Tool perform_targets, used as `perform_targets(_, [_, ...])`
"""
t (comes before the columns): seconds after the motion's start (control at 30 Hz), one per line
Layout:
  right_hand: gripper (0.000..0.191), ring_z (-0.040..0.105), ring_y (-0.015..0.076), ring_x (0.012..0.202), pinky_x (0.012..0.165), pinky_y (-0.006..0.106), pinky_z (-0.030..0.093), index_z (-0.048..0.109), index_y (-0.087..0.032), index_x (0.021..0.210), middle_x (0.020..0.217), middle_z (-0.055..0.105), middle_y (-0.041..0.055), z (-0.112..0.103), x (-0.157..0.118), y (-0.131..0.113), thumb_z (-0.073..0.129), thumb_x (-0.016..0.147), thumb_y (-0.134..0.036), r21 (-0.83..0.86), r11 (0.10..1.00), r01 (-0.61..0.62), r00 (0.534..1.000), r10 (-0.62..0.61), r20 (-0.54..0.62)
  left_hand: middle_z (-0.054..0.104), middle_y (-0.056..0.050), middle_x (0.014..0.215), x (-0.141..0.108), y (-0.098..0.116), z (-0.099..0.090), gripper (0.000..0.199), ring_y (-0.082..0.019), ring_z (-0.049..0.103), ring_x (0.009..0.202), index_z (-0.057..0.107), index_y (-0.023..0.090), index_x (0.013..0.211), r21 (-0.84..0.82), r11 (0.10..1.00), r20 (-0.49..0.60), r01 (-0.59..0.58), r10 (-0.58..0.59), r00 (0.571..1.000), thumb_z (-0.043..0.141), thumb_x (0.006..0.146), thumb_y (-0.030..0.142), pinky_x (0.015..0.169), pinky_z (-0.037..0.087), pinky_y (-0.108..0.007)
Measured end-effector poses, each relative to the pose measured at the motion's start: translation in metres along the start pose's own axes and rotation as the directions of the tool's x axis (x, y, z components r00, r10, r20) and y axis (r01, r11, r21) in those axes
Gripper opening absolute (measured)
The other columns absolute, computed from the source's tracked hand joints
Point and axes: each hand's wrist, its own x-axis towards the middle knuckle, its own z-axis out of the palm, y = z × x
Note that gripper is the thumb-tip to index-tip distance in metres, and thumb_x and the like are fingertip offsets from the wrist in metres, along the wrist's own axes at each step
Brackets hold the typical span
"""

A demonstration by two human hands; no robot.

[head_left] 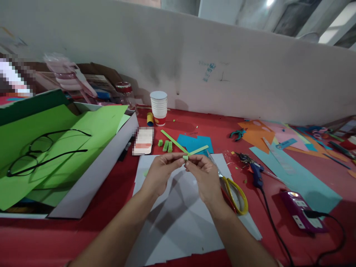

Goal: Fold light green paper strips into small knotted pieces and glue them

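Between the fingertips of both hands is a light green paper strip (174, 141), folded into a small bundle where the fingers meet. Its two loose ends spread away from me, one to the left and one to the right. My left hand (162, 171) pinches it from the left, and my right hand (204, 173) pinches from the right. Just beyond my left hand lie several small folded green paper pieces (168, 146). Blue paper (194, 142) lies behind the fingertips. Scissors with yellow handles (236, 194) rest beside my right hand, partly hidden by it.
White sheets (180, 230) lie under my hands on the red table. At left stands a box (94, 178) with green paper and eyeglasses (41, 144). Stacked paper cups (159, 107) stand behind. A glue gun (257, 173), pliers (237, 134) and purple power strip (302, 211) are at right.
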Motion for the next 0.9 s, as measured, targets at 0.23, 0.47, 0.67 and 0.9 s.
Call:
perform_targets(0.23, [0.016,0.061,0.0122,0.068,0.067,0.026,0.049,0.066,-0.017,0.082,0.074,0.068,-0.0001,-0.001,0.001,0.009,0.069,0.067,-0.022,-0.12,0.99,0.08,0.997,-0.079,0.009,0.069,-0.004,0.075,0.003,-0.005,-0.003,0.018,-0.012,0.059,0.072,0.072,0.014,0.08,0.032,0.999,0.025,0.013,-0.014,1.0,0.074,0.064,0.022,0.075,0.045,-0.025])
perform_targets(0.47, [0.023,0.064,0.0197,0.079,0.072,0.032,0.049,0.067,-0.019,0.093,0.091,0.069,0.006,-0.043,0.01,-0.016,0.059,0.077,-0.034,-0.675,0.712,0.192,0.981,-0.134,0.138,0.064,-0.001,0.067,0.008,-0.009,-0.005,0.011,-0.01,0.06,0.065,0.068,0.013,0.07,-0.047,0.998,-0.063,0.037,-0.04,0.997,0.073,0.065,0.021,0.062,0.044,-0.019])
perform_targets(0.67, [0.033,0.057,0.0345,0.102,0.089,0.044,0.039,0.06,-0.005,0.106,0.102,0.064,0.0227,-0.152,0.018,-0.047,0.051,0.082,-0.026,-0.96,-0.184,-0.213,0.939,-0.311,-0.149,0.062,-0.002,0.067,0.011,-0.002,-0.007,0.008,-0.009,0.063,0.063,0.064,0.012,0.064,-0.26,0.96,-0.102,0.098,-0.129,0.986,0.071,0.067,0.008,0.049,0.044,-0.012])
perform_targets(0.9, [0.037,0.062,0.0305,0.09,0.073,0.036,0.044,0.054,-0.005,0.11,0.095,0.065,0.0204,-0.188,0.017,-0.045,0.051,0.077,-0.024,-0.918,-0.124,-0.377,0.915,-0.206,-0.348,0.064,-0.004,0.067,0.011,0.003,-0.006,0.018,-0.01,0.066,0.065,0.061,0.011,0.063,-0.468,0.858,-0.052,0.213,-0.267,0.962,0.057,0.077,0.0,0.051,0.051,-0.011])
